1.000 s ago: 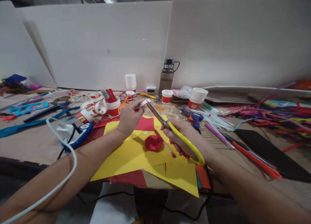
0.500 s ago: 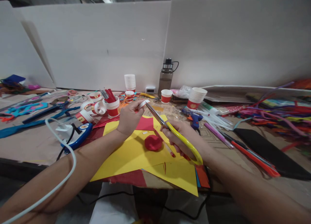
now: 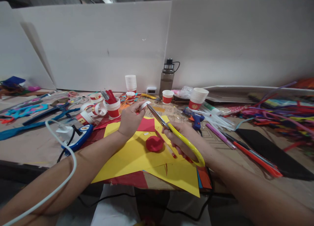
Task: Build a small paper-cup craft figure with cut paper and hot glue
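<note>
Pinched in the fingers of my left hand [image 3: 131,119] is a small strip of white paper [image 3: 145,105]. My right hand [image 3: 185,139] is closed round the yellow handles of a pair of scissors [image 3: 159,117]. The blades look nearly closed and point up and left, their tip at the strip's edge. Below my hands, a round red piece [image 3: 154,143] lies on yellow paper sheets [image 3: 122,157], with a red pencil-like stick [image 3: 169,148] beside it. A red paper piece [image 3: 146,125] and a tiny white scrap [image 3: 146,133] lie just behind.
Paper cups [image 3: 113,108] with red sticks stand left, near a blue power strip [image 3: 82,137] and its white cable. A bottle [image 3: 167,79], stacked cups [image 3: 198,98] and a blue glue gun [image 3: 196,120] are farther back. Markers and a black flat object [image 3: 272,152] lie right.
Almost nothing differs. Both hands, the paper strip and the scissors keep nearly the same place, and the view has shifted very slightly.
</note>
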The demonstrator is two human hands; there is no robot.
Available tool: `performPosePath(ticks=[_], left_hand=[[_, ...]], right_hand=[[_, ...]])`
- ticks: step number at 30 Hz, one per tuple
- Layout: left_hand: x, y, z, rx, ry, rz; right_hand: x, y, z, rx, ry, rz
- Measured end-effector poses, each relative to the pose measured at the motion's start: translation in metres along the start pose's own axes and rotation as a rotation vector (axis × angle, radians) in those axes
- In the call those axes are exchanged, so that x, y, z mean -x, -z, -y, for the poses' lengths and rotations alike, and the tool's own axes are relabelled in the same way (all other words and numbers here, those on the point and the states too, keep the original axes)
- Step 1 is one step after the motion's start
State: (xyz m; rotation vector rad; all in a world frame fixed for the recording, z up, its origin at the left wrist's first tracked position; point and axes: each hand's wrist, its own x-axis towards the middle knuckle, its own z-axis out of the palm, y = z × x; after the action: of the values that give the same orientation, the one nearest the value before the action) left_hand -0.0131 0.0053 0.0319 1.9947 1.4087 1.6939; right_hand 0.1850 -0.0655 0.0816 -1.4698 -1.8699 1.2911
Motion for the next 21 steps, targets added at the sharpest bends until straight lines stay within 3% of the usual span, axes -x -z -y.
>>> performPosePath(ticks=[7,15,21], left_hand=[[0.001,-0.001,0.001,0.033,0.018,0.012],[0.001,-0.003,0.006,0.104,0.058,0.024],[-0.002,-0.003,0.005,0.276,0.172,-0.001]], right_hand=[[-0.004,-0.002,-0.009,0.069,0.065,-0.063],[-0.011,0.001,-0.014,0.188,0.177,-0.032],[-0.012,0.005,-0.017,0.158,0.248,0.009]])
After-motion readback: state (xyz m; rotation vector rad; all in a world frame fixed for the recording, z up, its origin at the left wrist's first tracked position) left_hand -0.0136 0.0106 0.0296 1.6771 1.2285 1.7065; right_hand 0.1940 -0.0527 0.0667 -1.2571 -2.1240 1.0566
